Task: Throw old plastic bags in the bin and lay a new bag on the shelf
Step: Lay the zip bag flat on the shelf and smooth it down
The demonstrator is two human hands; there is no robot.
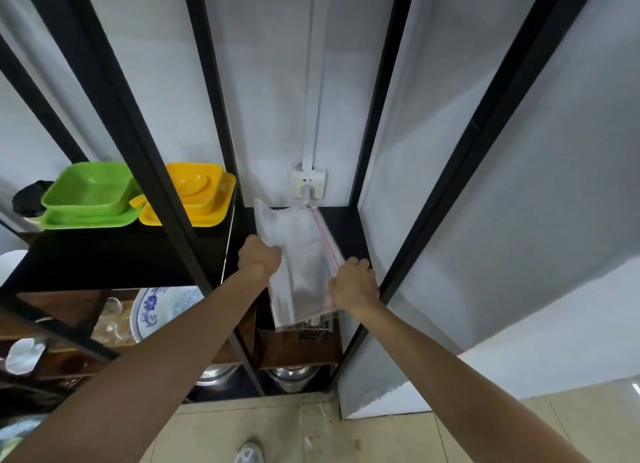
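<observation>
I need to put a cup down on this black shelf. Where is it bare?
Bare black shelf lies in front of the green dishes and yellow dishes, left of the left hand. The narrow right bay is crowded: the clear plastic bag and right hand fill it.

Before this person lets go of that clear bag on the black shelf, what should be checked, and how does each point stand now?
1. Both hands grip the clear bag: ok, left hand on its left edge, right hand on its right.
2. Bag over the black shelf: ok for the far part.
3. Bag fully on the shelf: not ok, the near end hangs past the front edge.
4. Bag lying flat: cannot tell.
5. Landing spot free of dishes: ok, the green dishes and yellow dishes sit in the left bay.
6. Old bags binned: cannot tell, no bin in view.
</observation>
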